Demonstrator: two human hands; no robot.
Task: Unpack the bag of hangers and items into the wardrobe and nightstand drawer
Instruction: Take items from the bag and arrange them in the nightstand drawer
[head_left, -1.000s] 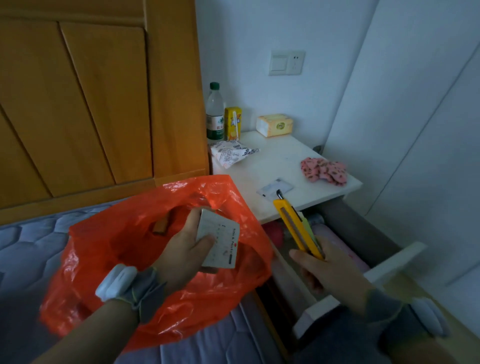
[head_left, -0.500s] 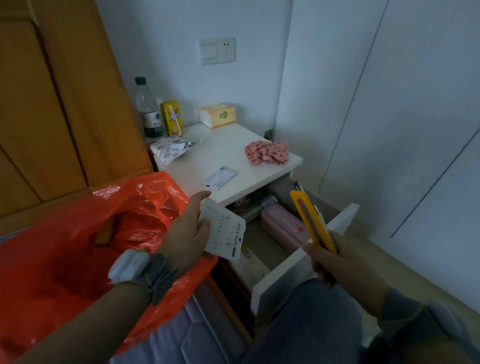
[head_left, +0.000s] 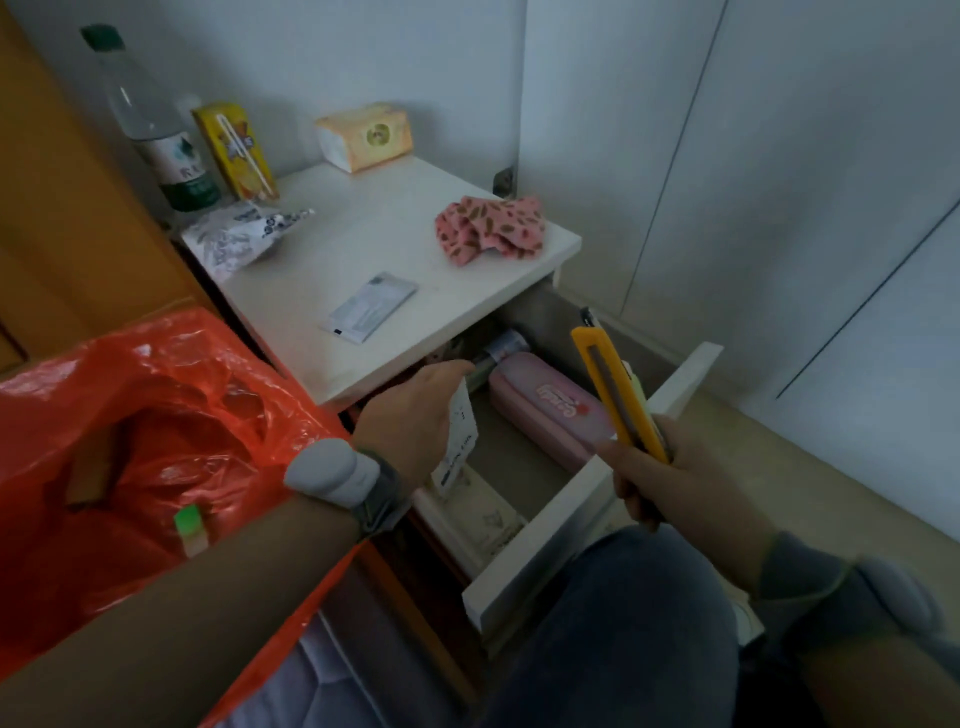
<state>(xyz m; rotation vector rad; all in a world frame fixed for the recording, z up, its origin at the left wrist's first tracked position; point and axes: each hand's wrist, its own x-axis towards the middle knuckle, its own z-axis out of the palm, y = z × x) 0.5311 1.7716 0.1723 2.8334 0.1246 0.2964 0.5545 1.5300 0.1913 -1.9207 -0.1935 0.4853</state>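
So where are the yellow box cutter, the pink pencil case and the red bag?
yellow box cutter (head_left: 613, 384), head view, mid handle.
pink pencil case (head_left: 545, 410), head view, lid centre.
red bag (head_left: 171, 395), head view, crinkled top.

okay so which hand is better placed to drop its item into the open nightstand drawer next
Left. The left hand already holds the white paper card down inside the open drawer, beside the pink case. The right hand grips the yellow utility knife upright above the drawer's front panel.
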